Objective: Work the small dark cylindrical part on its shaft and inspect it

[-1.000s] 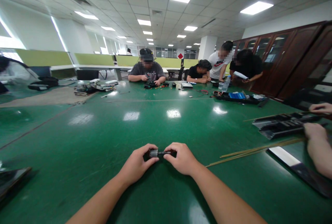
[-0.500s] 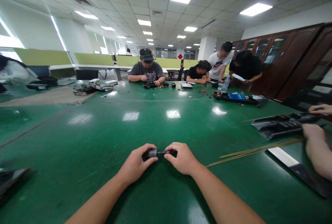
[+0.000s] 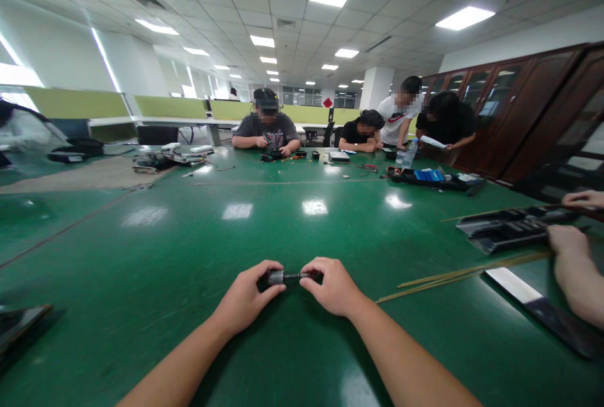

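Between my two hands, over the green table (image 3: pixel 189 231), is a small silver metal cylinder (image 3: pixel 276 277) with a thin dark shaft (image 3: pixel 292 276), which looks like part of a small motor. The thumb and fingers of my left hand (image 3: pixel 245 297) are closed round the cylinder. On the other side, my right hand (image 3: pixel 333 287) pinches the far end of the shaft. My fingers cover that end, so its shape is partly hidden. The shaft lies level, pointing from left to right.
At the right, a co-worker's hands (image 3: pixel 573 250) work at black metal channels (image 3: pixel 509 228). Thin yellowish rods (image 3: pixel 453 272) and a dark flat panel (image 3: pixel 542 306) lie nearby. A dark flat piece (image 3: pixel 21 325) is at the left edge. Across the table, people sit and stand near a bottle (image 3: pixel 408 154).
My left hand and the metal cylinder have shifted very slightly left. My right hand keeps its pinch on the shaft end, almost still.
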A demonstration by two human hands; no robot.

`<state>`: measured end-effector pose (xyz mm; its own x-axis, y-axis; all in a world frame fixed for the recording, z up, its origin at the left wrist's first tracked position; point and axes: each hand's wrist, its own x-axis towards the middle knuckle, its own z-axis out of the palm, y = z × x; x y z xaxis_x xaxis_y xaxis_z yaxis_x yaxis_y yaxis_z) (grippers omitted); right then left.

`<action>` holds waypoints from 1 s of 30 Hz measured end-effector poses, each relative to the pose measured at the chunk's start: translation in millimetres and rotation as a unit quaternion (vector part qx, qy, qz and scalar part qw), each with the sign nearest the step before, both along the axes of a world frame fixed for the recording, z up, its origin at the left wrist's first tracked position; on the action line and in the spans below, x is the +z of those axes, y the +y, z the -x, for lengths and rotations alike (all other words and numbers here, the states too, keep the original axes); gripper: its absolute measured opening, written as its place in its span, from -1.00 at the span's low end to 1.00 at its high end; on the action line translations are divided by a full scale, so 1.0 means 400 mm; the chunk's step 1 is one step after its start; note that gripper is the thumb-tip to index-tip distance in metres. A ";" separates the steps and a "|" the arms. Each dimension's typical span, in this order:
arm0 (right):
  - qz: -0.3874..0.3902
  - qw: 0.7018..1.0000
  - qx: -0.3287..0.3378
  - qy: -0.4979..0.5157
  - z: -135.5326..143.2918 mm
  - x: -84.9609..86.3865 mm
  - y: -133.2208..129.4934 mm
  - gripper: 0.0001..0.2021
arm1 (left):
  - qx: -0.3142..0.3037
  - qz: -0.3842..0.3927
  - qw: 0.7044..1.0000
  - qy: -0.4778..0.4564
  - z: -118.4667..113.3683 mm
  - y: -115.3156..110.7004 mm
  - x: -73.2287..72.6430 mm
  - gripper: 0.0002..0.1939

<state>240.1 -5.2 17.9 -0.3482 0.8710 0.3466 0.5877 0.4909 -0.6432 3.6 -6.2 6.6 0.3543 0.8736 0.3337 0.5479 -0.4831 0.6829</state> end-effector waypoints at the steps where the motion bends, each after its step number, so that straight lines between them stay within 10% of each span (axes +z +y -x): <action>1: -0.001 1.000 0.000 0.001 -0.001 0.001 0.000 -0.89 | 0.000 0.000 1.000 -0.001 0.000 0.000 -0.001 -0.73; 20: 0.014 0.999 -0.030 0.014 -0.026 -0.007 0.017 -0.88 | 0.061 -0.052 0.996 0.028 0.028 0.004 0.002 -0.67; 30: 0.022 0.998 -0.045 0.031 -0.032 -0.024 0.023 -0.87 | 0.200 0.113 0.952 -0.203 0.325 -0.082 0.043 -0.45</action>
<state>252.7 3.9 8.4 -0.2478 0.9127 0.3250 0.5862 0.4083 -0.6997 -126.3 -39.1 23.9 -0.1388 0.9773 0.1599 0.3259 -0.1073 0.9393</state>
